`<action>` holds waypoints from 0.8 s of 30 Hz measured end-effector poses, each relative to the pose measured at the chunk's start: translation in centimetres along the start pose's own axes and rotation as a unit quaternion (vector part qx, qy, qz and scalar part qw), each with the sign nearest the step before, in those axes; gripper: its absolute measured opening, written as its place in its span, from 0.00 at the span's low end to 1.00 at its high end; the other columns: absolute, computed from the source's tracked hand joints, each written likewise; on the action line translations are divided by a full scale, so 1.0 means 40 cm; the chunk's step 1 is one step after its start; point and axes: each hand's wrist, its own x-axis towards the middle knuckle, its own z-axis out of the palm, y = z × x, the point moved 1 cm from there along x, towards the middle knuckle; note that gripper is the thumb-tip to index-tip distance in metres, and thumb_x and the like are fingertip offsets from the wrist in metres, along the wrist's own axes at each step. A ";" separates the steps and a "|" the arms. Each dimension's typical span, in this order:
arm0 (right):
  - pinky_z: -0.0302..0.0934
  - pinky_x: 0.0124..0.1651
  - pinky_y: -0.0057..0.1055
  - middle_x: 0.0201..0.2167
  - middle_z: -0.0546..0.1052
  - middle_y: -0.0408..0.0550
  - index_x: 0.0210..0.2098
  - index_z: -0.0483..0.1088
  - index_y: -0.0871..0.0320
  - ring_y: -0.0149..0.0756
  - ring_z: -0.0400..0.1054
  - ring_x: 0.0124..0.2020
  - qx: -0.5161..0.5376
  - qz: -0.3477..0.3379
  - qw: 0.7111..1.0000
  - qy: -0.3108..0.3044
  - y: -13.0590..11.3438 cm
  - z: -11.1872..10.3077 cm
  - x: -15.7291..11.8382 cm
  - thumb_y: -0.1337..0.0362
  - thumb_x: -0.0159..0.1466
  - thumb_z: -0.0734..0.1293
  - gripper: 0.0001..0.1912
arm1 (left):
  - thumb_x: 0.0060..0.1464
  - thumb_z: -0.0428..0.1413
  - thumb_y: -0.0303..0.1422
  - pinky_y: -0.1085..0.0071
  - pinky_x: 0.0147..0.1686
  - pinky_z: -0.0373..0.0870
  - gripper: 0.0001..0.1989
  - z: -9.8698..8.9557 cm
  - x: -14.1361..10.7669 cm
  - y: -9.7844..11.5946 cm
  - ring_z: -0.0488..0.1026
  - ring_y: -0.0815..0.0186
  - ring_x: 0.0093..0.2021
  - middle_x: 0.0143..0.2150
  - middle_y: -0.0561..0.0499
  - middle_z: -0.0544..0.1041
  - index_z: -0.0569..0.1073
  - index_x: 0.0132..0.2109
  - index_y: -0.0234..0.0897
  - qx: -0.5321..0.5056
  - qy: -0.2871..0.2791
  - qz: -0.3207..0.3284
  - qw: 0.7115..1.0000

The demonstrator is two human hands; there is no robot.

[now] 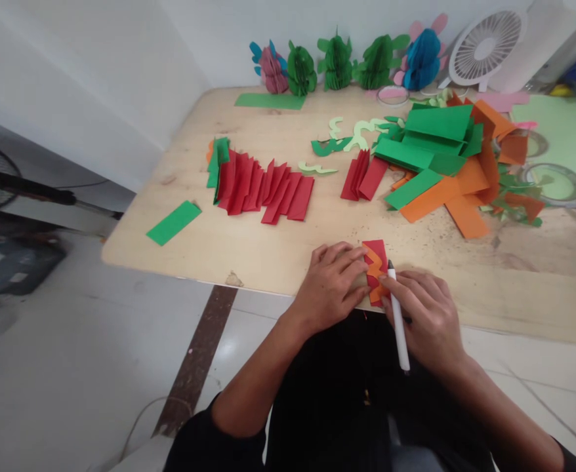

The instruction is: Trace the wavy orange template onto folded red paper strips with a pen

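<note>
At the table's front edge lies a red paper strip point(377, 246), with a wavy-edged orange paper cutout point(374, 265) on top of it. My left hand point(331, 282) holds the cutout down from the left, its fingertips and thumb on the paper's side. From the right, my right hand point(423, 311) grips a white pen point(399, 334), its dark tip pointing up and away from me. The right index fingertip and thumb also touch the cutout and red strip. Folded red strips point(253, 187) stand in a zigzag row farther left, and a smaller folded red bundle point(361, 177) sits beyond my hands.
Green strips point(435, 128) and orange strips point(468, 216) are heaped at right, beside scissors point(558, 182) and tape rolls. Pale green scraps point(361, 131) lie mid-table. Paper figures point(337, 62) and a white fan point(487, 49) line the wall. A green strip point(174, 223) lies left.
</note>
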 end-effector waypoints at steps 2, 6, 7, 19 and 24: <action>0.61 0.47 0.41 0.39 0.79 0.52 0.50 0.70 0.60 0.45 0.70 0.45 -0.002 -0.004 1.000 0.003 0.002 0.000 -0.001 0.73 0.62 0.66 0.16 | 0.62 0.52 0.39 0.53 0.60 0.54 0.13 0.000 0.000 0.001 0.60 0.54 0.62 0.62 0.48 0.70 0.72 0.49 0.37 0.010 0.000 0.003 1.000; 0.61 0.47 0.40 0.39 0.79 0.52 0.51 0.69 0.59 0.44 0.70 0.45 -0.004 -0.006 1.000 0.005 0.004 0.001 -0.003 0.73 0.62 0.67 0.17 | 0.64 0.49 0.37 0.52 0.58 0.55 0.13 0.000 0.000 0.007 0.61 0.53 0.62 0.63 0.47 0.69 0.72 0.49 0.37 0.048 -0.005 0.014 0.999; 0.61 0.46 0.40 0.39 0.79 0.51 0.51 0.69 0.59 0.44 0.70 0.45 -0.005 -0.006 1.000 0.004 0.004 0.001 -0.003 0.73 0.62 0.67 0.17 | 0.64 0.48 0.37 0.52 0.58 0.56 0.13 -0.001 0.000 0.008 0.61 0.53 0.62 0.63 0.47 0.69 0.72 0.49 0.37 0.058 -0.006 0.018 0.998; 0.61 0.46 0.40 0.38 0.79 0.51 0.48 0.70 0.60 0.44 0.71 0.44 -0.015 -0.001 1.000 0.001 0.000 -0.002 -0.001 0.73 0.62 0.66 0.14 | 0.63 0.50 0.35 0.54 0.59 0.54 0.11 -0.008 0.001 0.001 0.61 0.55 0.62 0.63 0.49 0.69 0.71 0.49 0.39 0.017 -0.019 0.002 1.000; 0.61 0.47 0.40 0.38 0.79 0.51 0.47 0.71 0.59 0.43 0.71 0.44 -0.014 -0.001 1.000 0.003 0.003 0.002 -0.003 0.73 0.62 0.66 0.14 | 0.62 0.51 0.33 0.53 0.60 0.53 0.10 -0.015 0.003 0.009 0.60 0.55 0.63 0.64 0.49 0.69 0.71 0.49 0.38 0.009 -0.033 -0.015 0.999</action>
